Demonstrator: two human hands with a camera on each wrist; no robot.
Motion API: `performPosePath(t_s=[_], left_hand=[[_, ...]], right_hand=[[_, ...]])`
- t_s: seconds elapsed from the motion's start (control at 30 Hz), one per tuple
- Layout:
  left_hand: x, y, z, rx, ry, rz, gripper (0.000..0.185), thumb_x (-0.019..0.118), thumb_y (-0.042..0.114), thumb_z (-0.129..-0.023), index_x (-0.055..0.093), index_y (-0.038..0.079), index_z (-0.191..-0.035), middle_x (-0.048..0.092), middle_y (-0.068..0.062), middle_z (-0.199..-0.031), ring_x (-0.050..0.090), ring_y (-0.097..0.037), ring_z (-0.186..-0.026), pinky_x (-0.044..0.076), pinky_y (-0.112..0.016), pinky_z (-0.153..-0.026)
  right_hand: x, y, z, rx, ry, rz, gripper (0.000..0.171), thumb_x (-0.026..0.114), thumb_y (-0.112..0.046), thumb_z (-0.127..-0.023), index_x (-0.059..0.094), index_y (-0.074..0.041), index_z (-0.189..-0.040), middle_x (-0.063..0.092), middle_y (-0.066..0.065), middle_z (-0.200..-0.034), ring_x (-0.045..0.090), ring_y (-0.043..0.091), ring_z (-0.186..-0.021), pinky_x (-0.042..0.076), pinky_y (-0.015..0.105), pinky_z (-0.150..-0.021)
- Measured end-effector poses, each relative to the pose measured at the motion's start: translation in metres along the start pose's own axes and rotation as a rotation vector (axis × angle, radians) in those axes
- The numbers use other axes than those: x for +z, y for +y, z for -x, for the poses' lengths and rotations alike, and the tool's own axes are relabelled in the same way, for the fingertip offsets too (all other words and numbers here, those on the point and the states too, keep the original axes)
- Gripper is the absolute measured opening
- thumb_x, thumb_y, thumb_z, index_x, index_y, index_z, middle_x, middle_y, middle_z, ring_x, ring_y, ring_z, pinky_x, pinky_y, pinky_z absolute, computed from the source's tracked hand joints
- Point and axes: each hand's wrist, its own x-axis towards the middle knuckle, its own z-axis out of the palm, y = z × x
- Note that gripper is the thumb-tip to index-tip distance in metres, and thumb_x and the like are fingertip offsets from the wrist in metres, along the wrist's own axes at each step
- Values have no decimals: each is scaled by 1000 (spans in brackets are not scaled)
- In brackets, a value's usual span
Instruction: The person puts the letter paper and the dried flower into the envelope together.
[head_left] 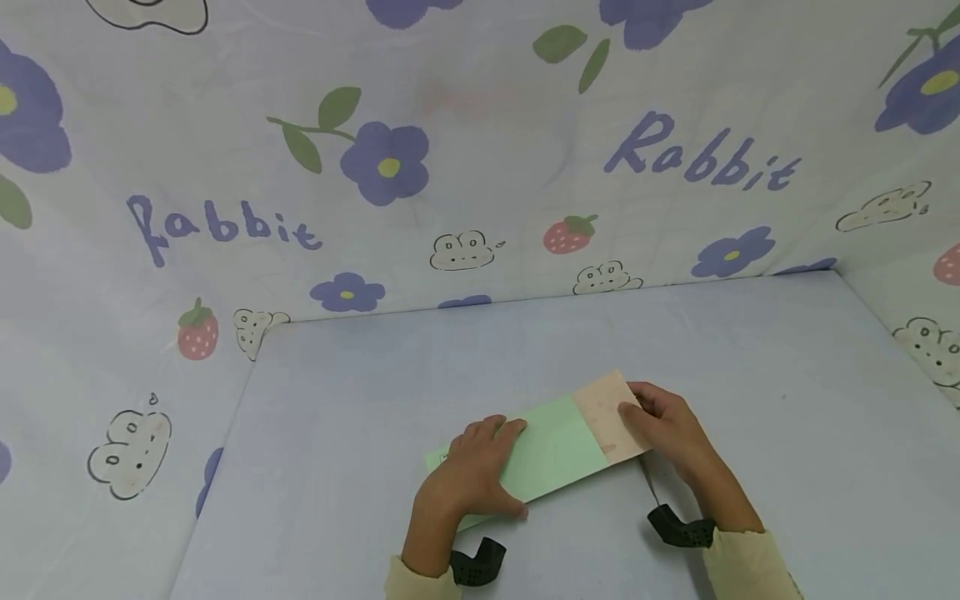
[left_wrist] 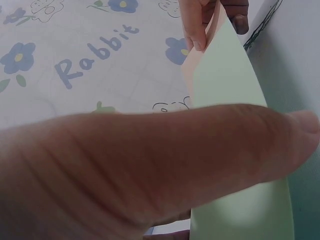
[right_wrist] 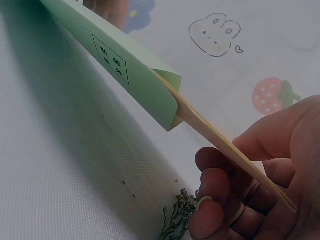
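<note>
At the counter's near centre, the right hand (head_left: 667, 429) pinches the pink card (head_left: 609, 414) at its exposed end: the thumb lies on top of the card and the curled fingers (right_wrist: 215, 187) sit under it, as the right wrist view shows. The card is partly inside the green envelope (head_left: 547, 454), entering through the envelope's open right end (right_wrist: 167, 97); the rest of the card projects toward the right hand. The left hand (head_left: 476, 475) grips the envelope at its left part, fingers spread on the upper face and the thumb (left_wrist: 200, 155) laid across the paper. In the left wrist view the thumb fills most of the frame, and the envelope runs away from it toward the right hand's fingertips (left_wrist: 197, 35) at the far end.

The envelope lies slantwise, left end nearer the person, right end farther. Its underside carries a small printed box (right_wrist: 111, 62) with characters too small to read. In the right wrist view the envelope's right end is tilted off the counter (head_left: 750, 358). A sprig of dried plant (right_wrist: 175, 220) lies on the counter just beside the right hand's fingers.

Both wrists carry black straps (head_left: 678, 529) over pale yellow sleeves (head_left: 750, 567). A cloth (head_left: 465, 158) printed with purple flowers, strawberries and the word "Rabbit" stands behind and to both sides of the counter.
</note>
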Motion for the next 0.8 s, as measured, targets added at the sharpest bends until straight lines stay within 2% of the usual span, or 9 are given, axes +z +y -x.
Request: performPosePath(t_s=[0.8], left_hand=[[2,-1,-1,-5,-2,-3,102,93,36,-67,40,15,-151,40,-13,-151,36,-32,-139,33,-53,-109]], right_hand=[[0,0,2,-13,-6,-1,45,57,-18,-102,53,5,-140,66,19,-113,61,21,-88,51,33,-71]])
